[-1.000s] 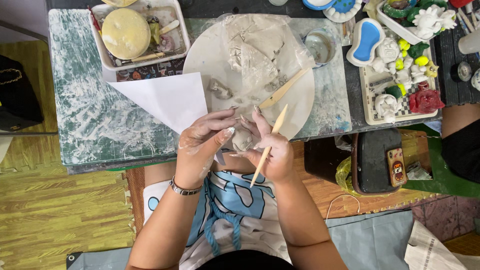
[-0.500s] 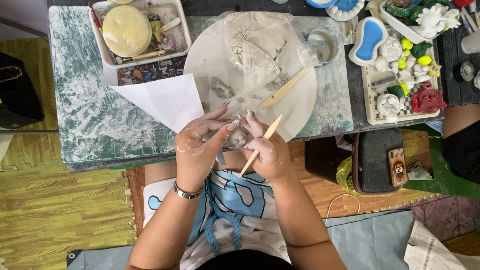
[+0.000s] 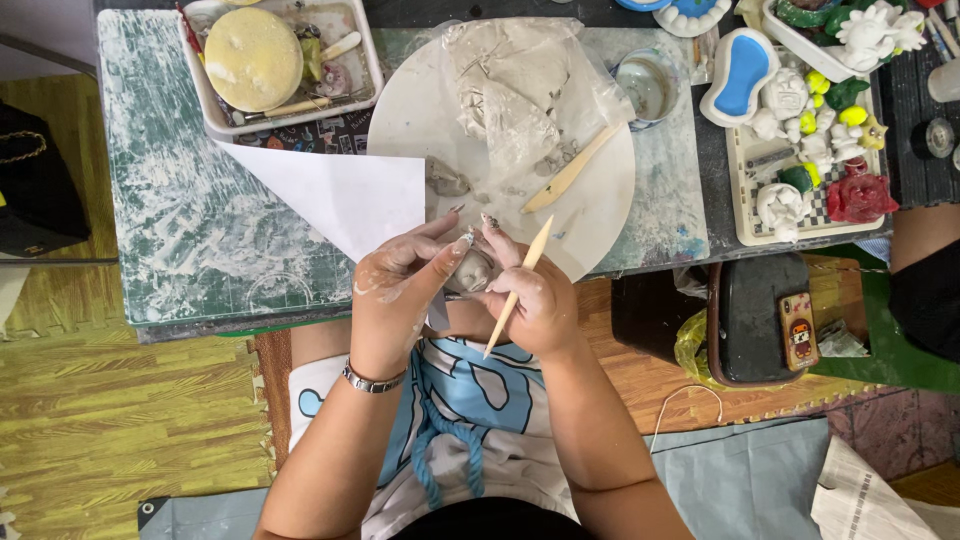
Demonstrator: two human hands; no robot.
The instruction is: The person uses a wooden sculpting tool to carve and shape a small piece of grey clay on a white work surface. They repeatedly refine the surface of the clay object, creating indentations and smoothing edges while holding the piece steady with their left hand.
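Observation:
Both hands meet at the near edge of a round white board (image 3: 610,190). Between their fingertips sits a small grey lump of clay (image 3: 470,270). My left hand (image 3: 400,295), smeared with clay, pinches the lump from the left. From the right, my right hand (image 3: 535,300) steadies the lump and also holds a thin wooden modelling stick (image 3: 520,280), its point aimed up and away from me. On the board lie a second wooden tool (image 3: 570,170) and a larger mass of grey clay under clear plastic wrap (image 3: 520,90).
A white paper sheet (image 3: 340,195) lies left of the board on a green cutting mat (image 3: 200,230). A white tray with a yellow sponge (image 3: 252,58) stands at the back left, a water cup (image 3: 645,85) behind the board, and a tray of painted figurines (image 3: 810,150) right.
The stick in my right hand has tilted a little; both hands stay together on the clay lump, shifted slightly.

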